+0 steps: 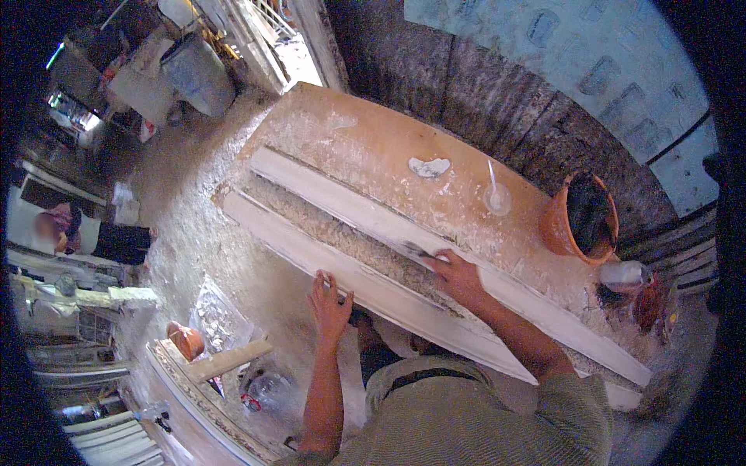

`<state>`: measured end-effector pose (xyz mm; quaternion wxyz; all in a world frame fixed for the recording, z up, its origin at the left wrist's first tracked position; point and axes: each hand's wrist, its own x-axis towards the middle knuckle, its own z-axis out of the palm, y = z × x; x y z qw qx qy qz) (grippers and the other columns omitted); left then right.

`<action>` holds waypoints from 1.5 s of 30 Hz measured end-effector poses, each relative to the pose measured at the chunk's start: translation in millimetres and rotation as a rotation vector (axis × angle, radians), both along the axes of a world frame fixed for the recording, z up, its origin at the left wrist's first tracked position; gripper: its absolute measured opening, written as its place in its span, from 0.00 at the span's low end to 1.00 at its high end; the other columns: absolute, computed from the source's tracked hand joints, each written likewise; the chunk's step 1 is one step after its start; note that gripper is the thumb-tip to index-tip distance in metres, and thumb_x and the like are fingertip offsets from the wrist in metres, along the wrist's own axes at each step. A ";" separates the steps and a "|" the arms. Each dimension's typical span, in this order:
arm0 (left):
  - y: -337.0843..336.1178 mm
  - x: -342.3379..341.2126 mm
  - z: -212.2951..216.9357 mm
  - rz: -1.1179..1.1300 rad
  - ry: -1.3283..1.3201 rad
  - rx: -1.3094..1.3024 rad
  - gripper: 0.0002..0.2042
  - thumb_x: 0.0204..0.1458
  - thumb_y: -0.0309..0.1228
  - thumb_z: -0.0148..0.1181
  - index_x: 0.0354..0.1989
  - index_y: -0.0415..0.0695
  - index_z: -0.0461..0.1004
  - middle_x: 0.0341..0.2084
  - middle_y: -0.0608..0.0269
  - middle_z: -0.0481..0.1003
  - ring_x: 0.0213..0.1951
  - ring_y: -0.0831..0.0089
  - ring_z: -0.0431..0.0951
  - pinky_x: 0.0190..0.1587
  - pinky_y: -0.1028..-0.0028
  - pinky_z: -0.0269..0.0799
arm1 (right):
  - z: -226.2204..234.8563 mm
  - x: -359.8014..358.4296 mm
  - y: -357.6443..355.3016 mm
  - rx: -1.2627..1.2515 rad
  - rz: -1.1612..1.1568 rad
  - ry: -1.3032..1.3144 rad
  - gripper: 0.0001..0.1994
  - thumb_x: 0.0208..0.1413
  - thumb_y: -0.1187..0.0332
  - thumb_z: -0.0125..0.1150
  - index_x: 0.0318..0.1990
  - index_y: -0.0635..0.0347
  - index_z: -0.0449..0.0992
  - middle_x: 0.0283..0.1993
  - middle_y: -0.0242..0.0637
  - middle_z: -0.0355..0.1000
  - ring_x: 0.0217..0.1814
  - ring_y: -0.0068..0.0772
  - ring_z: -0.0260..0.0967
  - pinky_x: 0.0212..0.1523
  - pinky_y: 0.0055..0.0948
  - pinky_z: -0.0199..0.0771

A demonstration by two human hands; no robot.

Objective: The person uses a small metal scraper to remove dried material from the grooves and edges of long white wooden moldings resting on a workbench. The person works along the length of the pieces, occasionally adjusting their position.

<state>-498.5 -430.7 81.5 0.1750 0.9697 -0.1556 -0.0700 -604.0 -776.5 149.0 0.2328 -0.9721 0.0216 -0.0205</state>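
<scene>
Edge work on two pale strips (311, 186)

At left, the person's left hand (329, 307) reaches up from below, fingers loosely spread and gripping nothing, fingertips at the outer edge of the near strip (280, 231). To its right, the right hand (458, 278), its forearm slanting in from lower right, pinches what looks like a small dark brush (416, 249), tip pointing left at the inner edge of the far strip (334, 199). Both strips lie slantwise, side by side, along an orange-brown table (373, 128). The step appears to be brushing that inner edge; the next move calls for a light, even stroke along it. Farther right stands an orange bucket (556, 225).
</scene>
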 end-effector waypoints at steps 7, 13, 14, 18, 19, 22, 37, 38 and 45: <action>-0.7 3.0 -0.1 -0.007 0.001 0.014 0.37 0.56 0.48 0.64 0.72 0.43 0.63 0.76 0.49 0.49 0.76 0.51 0.48 0.73 0.38 0.42 | -41.1 -13.4 -10.6 -0.102 0.035 0.159 0.32 0.55 0.72 0.61 0.68 0.38 0.66 0.64 0.39 0.67 0.55 0.47 0.76 0.40 0.43 0.85; 2.2 5.5 4.3 -0.042 -0.010 0.034 0.37 0.55 0.49 0.64 0.71 0.44 0.64 0.75 0.48 0.50 0.76 0.49 0.50 0.72 0.37 0.44 | -28.9 87.5 53.2 -0.019 0.104 0.069 0.23 0.68 0.56 0.54 0.68 0.48 0.68 0.61 0.45 0.69 0.54 0.55 0.74 0.52 0.48 0.79; 3.0 5.4 5.1 -0.054 -0.016 0.050 0.37 0.56 0.49 0.64 0.72 0.44 0.64 0.76 0.48 0.50 0.75 0.49 0.50 0.72 0.37 0.44 | -24.2 85.7 54.9 0.103 0.030 0.110 0.21 0.66 0.60 0.56 0.65 0.51 0.71 0.58 0.46 0.71 0.53 0.53 0.75 0.50 0.47 0.80; 8.5 5.6 8.1 -0.058 0.011 0.040 0.37 0.56 0.49 0.63 0.72 0.47 0.63 0.76 0.49 0.50 0.75 0.48 0.52 0.71 0.35 0.44 | -20.2 29.5 30.5 0.306 -0.122 0.002 0.15 0.64 0.65 0.60 0.55 0.60 0.80 0.48 0.48 0.76 0.45 0.48 0.77 0.44 0.42 0.79; 9.5 5.8 8.8 -0.059 0.007 -0.002 0.37 0.55 0.49 0.63 0.72 0.48 0.63 0.76 0.49 0.50 0.75 0.47 0.51 0.72 0.36 0.44 | -23.4 9.1 19.9 0.343 -0.140 0.013 0.15 0.63 0.65 0.61 0.54 0.61 0.81 0.47 0.48 0.76 0.44 0.46 0.77 0.44 0.40 0.79; 11.0 7.8 10.5 -0.053 0.037 -0.019 0.36 0.55 0.48 0.63 0.72 0.49 0.63 0.76 0.49 0.51 0.75 0.46 0.51 0.72 0.36 0.43 | -31.0 -44.5 -4.6 0.368 -0.285 0.106 0.14 0.62 0.67 0.64 0.52 0.63 0.81 0.43 0.48 0.77 0.43 0.42 0.77 0.45 0.37 0.78; 42.6 38.4 16.0 -0.104 0.116 -0.203 0.35 0.57 0.44 0.64 0.72 0.45 0.62 0.73 0.52 0.57 0.74 0.45 0.51 0.75 0.42 0.41 | -55.2 199.1 106.7 0.228 -0.115 -0.025 0.12 0.60 0.63 0.61 0.44 0.59 0.83 0.39 0.53 0.76 0.42 0.59 0.76 0.45 0.49 0.78; 48.6 44.1 15.0 -0.103 0.093 -0.279 0.35 0.57 0.43 0.64 0.72 0.45 0.61 0.73 0.52 0.57 0.74 0.44 0.51 0.75 0.43 0.42 | -43.7 173.3 94.0 0.103 -0.054 0.006 0.12 0.60 0.62 0.60 0.45 0.57 0.83 0.42 0.50 0.76 0.42 0.57 0.76 0.44 0.48 0.79; 97.3 78.1 29.7 -0.145 0.070 -0.323 0.38 0.56 0.40 0.66 0.73 0.43 0.57 0.74 0.49 0.56 0.74 0.41 0.51 0.75 0.47 0.43 | 20.6 96.6 46.6 -0.258 0.201 0.397 0.18 0.63 0.59 0.59 0.59 0.45 0.77 0.53 0.39 0.73 0.38 0.48 0.79 0.37 0.46 0.84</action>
